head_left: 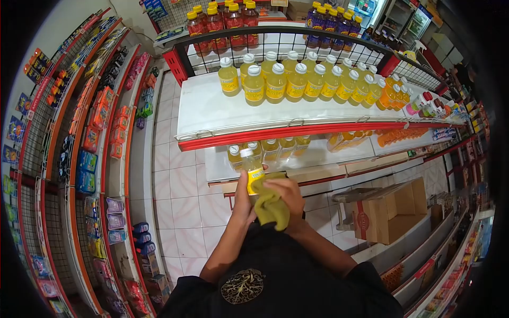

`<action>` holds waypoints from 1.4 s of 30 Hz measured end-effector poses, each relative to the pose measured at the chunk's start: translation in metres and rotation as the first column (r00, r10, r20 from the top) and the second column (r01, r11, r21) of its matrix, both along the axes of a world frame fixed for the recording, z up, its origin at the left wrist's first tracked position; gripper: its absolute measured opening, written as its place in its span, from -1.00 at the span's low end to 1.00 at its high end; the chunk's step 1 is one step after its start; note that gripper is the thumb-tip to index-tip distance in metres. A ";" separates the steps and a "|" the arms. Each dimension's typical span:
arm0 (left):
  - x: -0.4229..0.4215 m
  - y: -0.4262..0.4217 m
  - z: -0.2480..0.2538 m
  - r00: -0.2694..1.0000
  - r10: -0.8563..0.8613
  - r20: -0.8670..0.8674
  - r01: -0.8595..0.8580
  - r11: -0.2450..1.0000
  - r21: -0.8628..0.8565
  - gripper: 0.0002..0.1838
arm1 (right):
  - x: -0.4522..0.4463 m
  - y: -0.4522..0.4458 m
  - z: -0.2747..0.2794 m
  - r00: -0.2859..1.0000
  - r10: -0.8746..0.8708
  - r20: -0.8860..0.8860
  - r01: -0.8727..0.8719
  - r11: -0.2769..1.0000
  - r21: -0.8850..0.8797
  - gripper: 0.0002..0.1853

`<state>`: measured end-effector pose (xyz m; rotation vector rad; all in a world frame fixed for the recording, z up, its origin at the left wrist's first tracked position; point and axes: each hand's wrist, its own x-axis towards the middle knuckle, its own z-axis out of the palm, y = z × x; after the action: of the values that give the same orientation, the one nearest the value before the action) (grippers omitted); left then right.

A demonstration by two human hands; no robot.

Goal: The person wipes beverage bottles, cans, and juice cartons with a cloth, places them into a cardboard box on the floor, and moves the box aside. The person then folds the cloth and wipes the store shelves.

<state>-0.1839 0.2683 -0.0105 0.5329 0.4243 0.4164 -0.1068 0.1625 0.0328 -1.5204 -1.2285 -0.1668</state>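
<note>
A small bottle [253,172] with a white cap and yellow label stands nearly upright in my left hand [243,197], whose fingers wrap round its lower part. My right hand [286,197] grips a yellow-green cloth [272,211] and presses it against the right side of the bottle. Part of the cloth hangs below both hands. Just beyond, yellow bottles [287,147] sit on the lower shelf [217,167]. Above them, rows of white-capped yellow bottles [275,84] stand on the top white shelf [207,114].
Red-edged shelving [238,137] crosses in front of me. Red bottles [214,24] and dark purple bottles [331,26] stand behind its wire rack. An open cardboard box [389,212] lies at the right. Stocked shelves [95,116] line the left, beside the tiled floor [180,185].
</note>
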 end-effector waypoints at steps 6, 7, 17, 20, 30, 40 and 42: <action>0.004 0.003 0.005 0.988 0.153 0.032 -0.152 0.988 -0.038 -0.38 | -0.006 -0.008 -0.004 0.952 0.013 0.307 -0.009 1.000 -0.013 -0.57; 0.005 0.002 0.007 0.981 0.190 0.026 -0.190 0.982 -0.015 -0.39 | -0.004 -0.009 -0.006 0.951 0.010 0.308 -0.007 1.000 -0.011 -0.57; 0.001 -0.003 0.020 0.958 0.281 0.050 -0.281 0.960 0.002 -0.54 | 0.009 -0.014 -0.015 0.999 0.023 0.049 -0.025 0.999 0.035 -0.60; 0.003 -0.004 0.023 0.958 0.283 0.040 -0.285 0.958 0.045 -0.52 | -0.002 -0.008 -0.014 0.994 -0.015 -0.113 0.024 0.996 0.080 -0.61; 0.010 -0.004 0.018 0.927 0.366 0.084 -0.374 0.887 0.269 -0.52 | 0.004 0.000 -0.025 0.982 0.000 -0.187 0.023 0.992 0.125 -0.64; 0.023 0.071 0.063 0.913 0.404 0.063 -0.259 0.452 0.854 -0.45 | -0.001 -0.021 -0.024 0.901 0.308 -0.305 -0.376 0.906 -0.194 -0.62; 0.030 0.097 0.074 0.907 0.388 0.163 -0.295 0.310 0.904 -0.43 | 0.002 -0.027 -0.038 0.909 0.194 -0.369 -0.302 0.916 -0.263 -0.63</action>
<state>-0.1538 0.3649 0.0638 1.6085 0.3542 1.0897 -0.1044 0.1355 -0.0051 -1.5613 -1.1953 0.4671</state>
